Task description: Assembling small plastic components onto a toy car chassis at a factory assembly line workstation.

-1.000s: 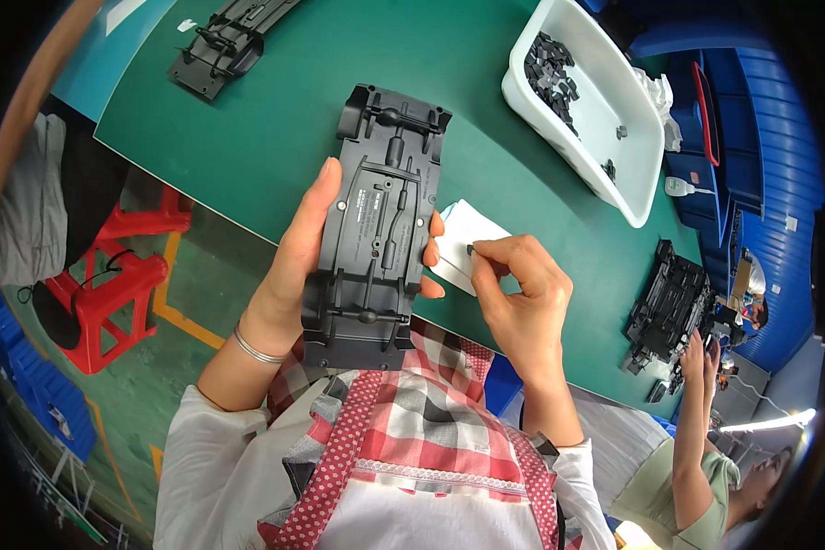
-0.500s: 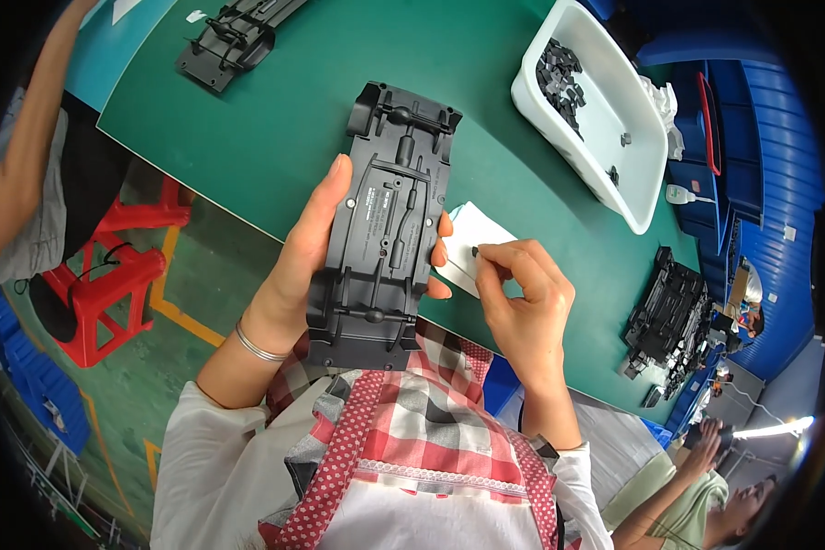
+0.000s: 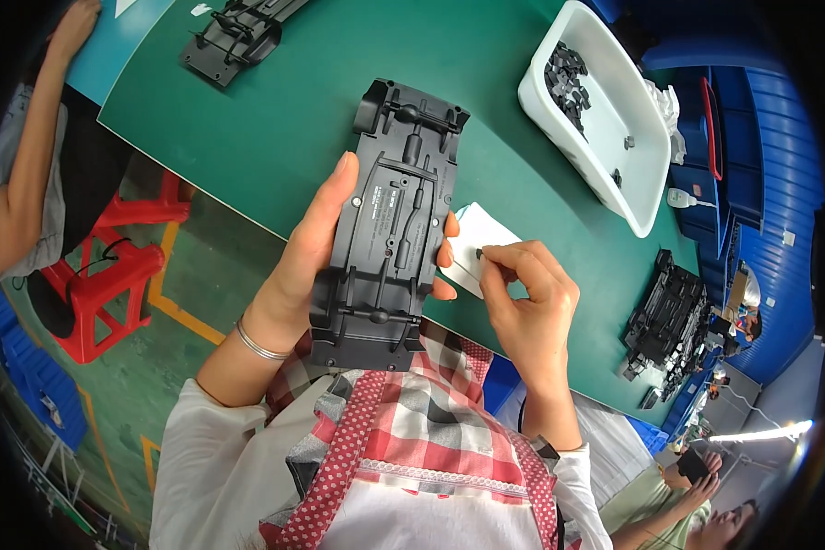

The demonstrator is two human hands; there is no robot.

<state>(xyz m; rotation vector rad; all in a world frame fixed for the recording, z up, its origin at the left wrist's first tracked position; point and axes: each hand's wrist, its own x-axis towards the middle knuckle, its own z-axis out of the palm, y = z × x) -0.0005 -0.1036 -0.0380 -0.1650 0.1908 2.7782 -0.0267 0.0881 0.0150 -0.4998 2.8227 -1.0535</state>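
Note:
My left hand (image 3: 318, 220) grips a black plastic toy car chassis (image 3: 387, 229), thumb along its left edge and fingertips showing at its right edge. The chassis is tilted upright, its moulded axles and shafts facing me. To the right of it, my right hand (image 3: 533, 291) pinches a tiny black part (image 3: 479, 252) between thumb and forefinger, apart from the chassis. Most of that part is covered by the fingers, so its kind is unclear. Beneath the fingertips, on the table, lies a white sheet of paper (image 3: 475, 227).
A white bin (image 3: 532, 92) with small black pieces (image 3: 568, 87) stands at the far right of the green table (image 3: 275, 137). More black chassis (image 3: 225, 50) lie far left, others stacked (image 3: 666, 307) at right. Red stools (image 3: 115, 284) and a co-worker's arm (image 3: 32, 156) are left.
The chassis and both my hands have shifted very slightly to the right in the picture, with both grips unchanged. The co-worker's arm at the left has shifted, and its hand now shows.

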